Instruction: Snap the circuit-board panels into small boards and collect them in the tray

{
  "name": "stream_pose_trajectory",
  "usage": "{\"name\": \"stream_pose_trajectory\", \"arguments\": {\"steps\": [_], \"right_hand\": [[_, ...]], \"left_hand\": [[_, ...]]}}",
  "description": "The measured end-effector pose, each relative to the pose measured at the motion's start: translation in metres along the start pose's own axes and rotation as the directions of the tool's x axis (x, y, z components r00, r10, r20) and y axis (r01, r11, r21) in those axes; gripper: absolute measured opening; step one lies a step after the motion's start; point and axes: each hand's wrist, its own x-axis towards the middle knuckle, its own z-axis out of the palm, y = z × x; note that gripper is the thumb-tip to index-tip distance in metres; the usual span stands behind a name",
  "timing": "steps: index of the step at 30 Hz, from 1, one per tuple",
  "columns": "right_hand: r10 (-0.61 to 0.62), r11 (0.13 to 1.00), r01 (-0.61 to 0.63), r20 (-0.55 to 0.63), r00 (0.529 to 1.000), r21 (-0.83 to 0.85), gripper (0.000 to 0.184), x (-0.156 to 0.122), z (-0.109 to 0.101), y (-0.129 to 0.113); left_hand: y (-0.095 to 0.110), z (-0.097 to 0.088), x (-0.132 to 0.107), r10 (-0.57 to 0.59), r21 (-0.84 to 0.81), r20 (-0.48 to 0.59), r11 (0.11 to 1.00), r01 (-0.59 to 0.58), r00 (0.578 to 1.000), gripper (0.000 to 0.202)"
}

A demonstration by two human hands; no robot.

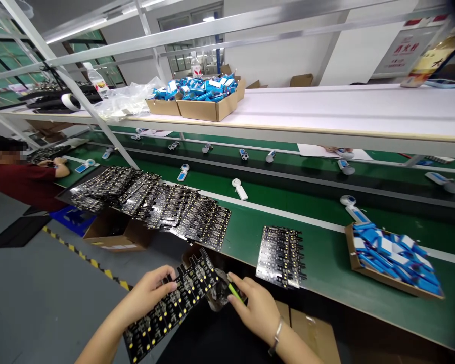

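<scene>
My left hand (148, 292) grips a long black circuit-board panel (174, 303) dotted with small yellow parts, holding it slanted below the bench edge. My right hand (252, 305) is closed on a small cutter with a green handle (235, 292), its dark jaws meeting the panel's upper end. Another black panel (280, 257) lies flat on the green bench just beyond my right hand. A long overlapping row of the same panels (155, 205) stretches along the bench to the left.
An open cardboard box of blue packs (396, 260) sits at the right on the green bench (326, 263). Small white handheld devices (239, 189) ride the conveyor. More boxes of blue packs (207, 96) stand on the upper shelf. A person in a dark red top (20, 182) works at far left. Cardboard boxes (117, 235) stand on the floor.
</scene>
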Motion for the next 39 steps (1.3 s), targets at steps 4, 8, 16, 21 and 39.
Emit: {"name": "stream_pose_trajectory", "arguments": {"steps": [4,8,16,21,39], "right_hand": [[-0.074,0.982,0.060,0.073,0.995,0.177,0.046,0.001,0.000,0.002],[-0.017,0.972,0.003,-0.058,0.998,-0.237,0.047,-0.001,0.015,-0.008],[0.023,0.822,-0.053,-0.060,0.998,-0.567,0.050,0.014,0.035,-0.023],[0.071,0.941,-0.083,-0.047,0.996,-0.329,0.048,0.020,0.025,-0.002],[0.086,0.510,0.135,-0.207,0.975,0.849,0.040,0.006,-0.045,-0.052]], "left_hand": [[0.005,-0.006,-0.008,0.018,0.000,0.026,1.000,-0.018,0.999,0.023],[-0.002,0.003,-0.005,-0.011,-0.001,0.005,1.000,0.011,1.000,0.019],[-0.019,0.018,0.006,-0.067,-0.019,-0.010,0.998,0.067,0.998,0.019],[-0.012,0.006,0.000,-0.037,-0.135,-0.010,0.990,0.036,0.999,0.023],[0.110,0.084,-0.006,-0.293,-0.955,-0.278,0.190,-0.229,0.915,0.053]]}}
